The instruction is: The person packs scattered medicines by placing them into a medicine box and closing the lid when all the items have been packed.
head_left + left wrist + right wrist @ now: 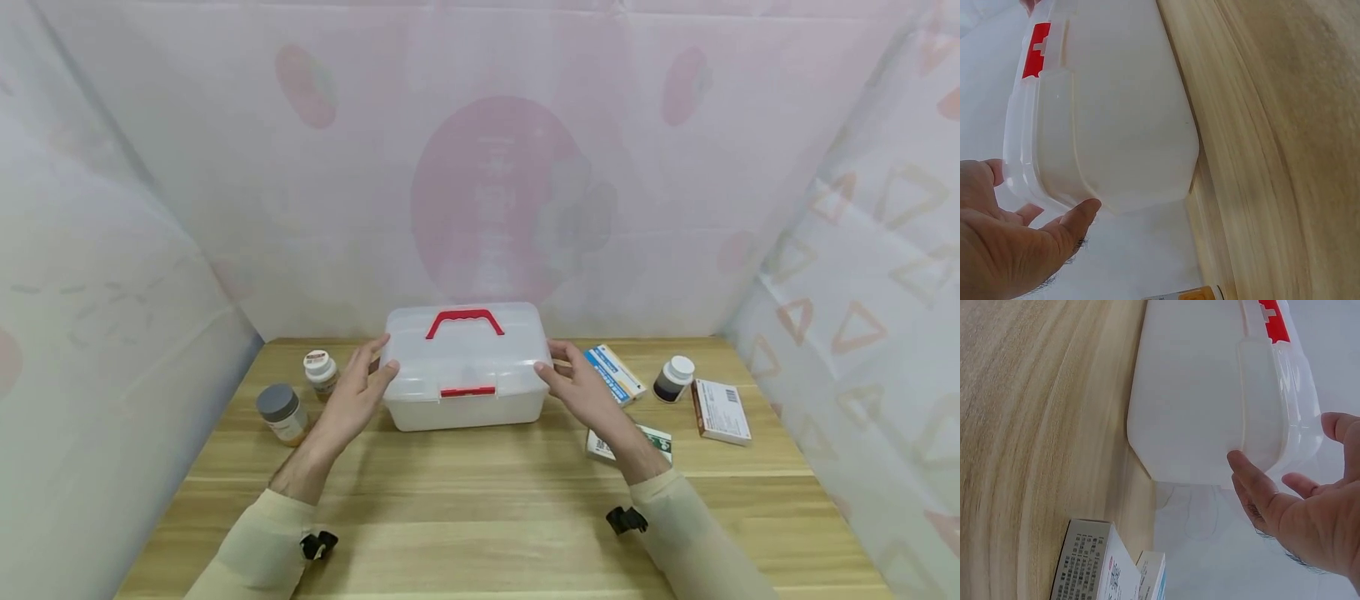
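A white plastic case (463,408) stands upright on the wooden table. On it sits a translucent lid (480,346) with a red carry handle (465,315). A red clasp (1036,51) with a pale cross shows at the front. My left hand (358,392) is at the case's left end, thumb by the lid's front corner and fingers along the side. At the right end is my right hand (581,387), placed much the same way. Fingers of both hands look extended rather than curled. Light contact or a tiny gap at the fingertips is hard to tell apart.
Left of the case stand a grey-capped bottle (281,412) and a white-capped bottle (321,372). To the right lie a blue-and-white box (615,375), a green-and-white box (658,440), partly behind my forearm, a dark white-capped bottle (672,379) and a white carton (722,410). Patterned curtains surround the table.
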`<action>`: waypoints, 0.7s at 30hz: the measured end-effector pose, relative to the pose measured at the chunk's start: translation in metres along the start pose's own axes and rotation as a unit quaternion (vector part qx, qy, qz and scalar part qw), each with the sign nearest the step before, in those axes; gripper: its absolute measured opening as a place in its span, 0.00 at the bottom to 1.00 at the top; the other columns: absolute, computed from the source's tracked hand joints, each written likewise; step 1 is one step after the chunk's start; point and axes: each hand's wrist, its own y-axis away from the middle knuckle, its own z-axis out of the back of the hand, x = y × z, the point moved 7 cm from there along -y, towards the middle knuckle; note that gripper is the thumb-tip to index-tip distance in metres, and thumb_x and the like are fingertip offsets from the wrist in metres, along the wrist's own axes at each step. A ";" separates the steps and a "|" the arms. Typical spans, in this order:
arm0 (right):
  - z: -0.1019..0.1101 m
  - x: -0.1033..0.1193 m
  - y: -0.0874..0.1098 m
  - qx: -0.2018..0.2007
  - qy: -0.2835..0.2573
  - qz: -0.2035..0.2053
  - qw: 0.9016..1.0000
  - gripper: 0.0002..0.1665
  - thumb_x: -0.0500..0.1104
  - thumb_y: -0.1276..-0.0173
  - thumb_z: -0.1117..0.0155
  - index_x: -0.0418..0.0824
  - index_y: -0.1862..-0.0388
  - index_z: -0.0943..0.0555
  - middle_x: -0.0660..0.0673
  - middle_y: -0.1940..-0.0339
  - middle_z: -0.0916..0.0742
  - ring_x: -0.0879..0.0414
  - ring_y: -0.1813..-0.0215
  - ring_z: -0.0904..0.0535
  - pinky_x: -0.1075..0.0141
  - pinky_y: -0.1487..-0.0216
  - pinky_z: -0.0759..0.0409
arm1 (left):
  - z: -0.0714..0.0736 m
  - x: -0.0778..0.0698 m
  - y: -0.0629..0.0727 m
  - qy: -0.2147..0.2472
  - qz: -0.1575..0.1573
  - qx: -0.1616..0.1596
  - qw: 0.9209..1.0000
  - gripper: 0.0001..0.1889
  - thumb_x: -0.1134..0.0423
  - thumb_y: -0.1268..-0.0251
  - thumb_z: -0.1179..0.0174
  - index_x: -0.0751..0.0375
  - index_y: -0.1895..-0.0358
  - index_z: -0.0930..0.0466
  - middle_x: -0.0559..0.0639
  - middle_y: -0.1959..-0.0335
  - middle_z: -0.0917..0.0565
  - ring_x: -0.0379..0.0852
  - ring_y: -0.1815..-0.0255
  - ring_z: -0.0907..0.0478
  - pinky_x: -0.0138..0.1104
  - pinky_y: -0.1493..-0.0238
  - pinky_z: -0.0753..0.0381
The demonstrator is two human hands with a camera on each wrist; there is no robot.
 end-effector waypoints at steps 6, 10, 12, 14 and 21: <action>0.005 -0.002 0.004 0.003 -0.011 0.000 1.000 0.41 0.56 0.05 0.37 0.39 0.06 0.36 0.29 0.09 0.26 0.25 0.10 0.27 0.35 0.21 0.12 | -0.005 -0.007 0.002 0.001 0.000 0.005 1.000 0.38 0.43 0.00 0.52 0.55 0.01 0.47 0.70 0.04 0.44 0.79 0.05 0.39 0.75 0.10 0.32; 0.007 -0.004 0.009 0.007 -0.018 -0.009 1.000 0.40 0.53 0.05 0.36 0.39 0.06 0.36 0.29 0.10 0.26 0.26 0.10 0.26 0.37 0.22 0.11 | -0.006 -0.009 0.005 -0.003 -0.001 0.008 1.000 0.38 0.42 0.00 0.52 0.55 0.02 0.46 0.70 0.04 0.42 0.79 0.06 0.38 0.76 0.12 0.31; 0.008 -0.005 0.012 0.012 -0.018 -0.015 1.000 0.40 0.52 0.05 0.37 0.37 0.07 0.37 0.29 0.11 0.27 0.25 0.10 0.26 0.38 0.23 0.10 | -0.006 -0.009 0.007 -0.007 0.001 0.009 1.000 0.38 0.42 0.00 0.51 0.54 0.02 0.45 0.69 0.04 0.42 0.79 0.06 0.37 0.77 0.12 0.31; 0.010 -0.006 0.015 0.017 -0.020 -0.023 0.999 0.39 0.51 0.05 0.36 0.36 0.08 0.37 0.29 0.12 0.27 0.25 0.10 0.26 0.40 0.23 0.09 | -0.008 -0.010 0.010 -0.010 0.000 0.013 1.000 0.38 0.41 0.00 0.51 0.54 0.02 0.45 0.69 0.04 0.42 0.78 0.06 0.37 0.77 0.12 0.31; 0.015 -0.004 0.027 0.046 -0.039 -0.031 0.998 0.38 0.48 0.06 0.35 0.33 0.11 0.38 0.29 0.13 0.29 0.25 0.09 0.28 0.42 0.23 0.09 | -0.012 -0.015 0.020 -0.018 -0.013 0.017 1.000 0.38 0.42 0.00 0.50 0.55 0.02 0.45 0.70 0.04 0.41 0.79 0.07 0.35 0.76 0.12 0.29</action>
